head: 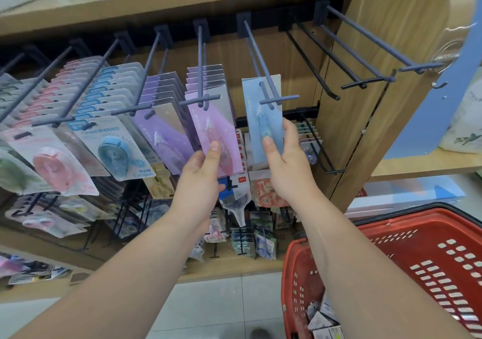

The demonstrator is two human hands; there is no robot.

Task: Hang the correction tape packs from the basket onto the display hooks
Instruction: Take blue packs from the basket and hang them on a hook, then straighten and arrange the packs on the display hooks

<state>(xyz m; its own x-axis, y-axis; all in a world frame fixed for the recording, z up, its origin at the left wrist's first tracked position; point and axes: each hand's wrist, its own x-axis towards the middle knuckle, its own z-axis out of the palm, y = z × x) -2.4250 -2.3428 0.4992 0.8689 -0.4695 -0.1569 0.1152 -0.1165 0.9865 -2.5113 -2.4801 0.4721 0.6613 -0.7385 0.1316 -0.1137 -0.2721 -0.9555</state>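
My right hand (283,161) grips the lower part of a pale blue correction tape pack (263,103) that hangs near the tip of a dark display hook (263,69). My left hand (202,174) pinches the bottom of a pink-purple correction tape pack (214,122), the front one of a row on the neighbouring hook (200,64). The red basket (417,255) stands at the lower right, with several packs (323,317) lying in its bottom.
Hooks to the left carry full rows of purple, blue and pink packs (117,150). Two bare hooks (365,43) jut out at the upper right beside a wooden side panel (365,135). A lower rail holds smaller packs (242,190). A wooden shelf (156,1) runs overhead.
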